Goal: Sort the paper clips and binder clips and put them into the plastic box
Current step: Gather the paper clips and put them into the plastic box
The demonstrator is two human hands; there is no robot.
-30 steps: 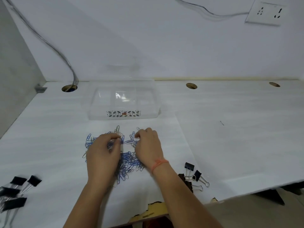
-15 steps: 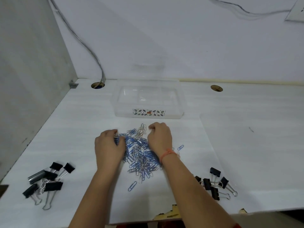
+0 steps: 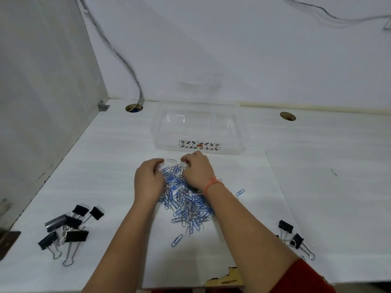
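Drawn closer together and farther toward the box since the earlier frame: left hand (image 3: 148, 182) and right hand (image 3: 197, 172), both curled, cupping the heap of blue and silver wire paper clips (image 3: 185, 199) from either side on the white tabletop (image 3: 317, 187). Judged early: nothing boxed yet. Strays lying apart near the heap. Black metal binder clips at left (image 3: 67, 229) and right (image 3: 294, 236), untouched. Beyond, clear rectangular plastic box (image 3: 198, 148), apparently empty, approach unobstructed.
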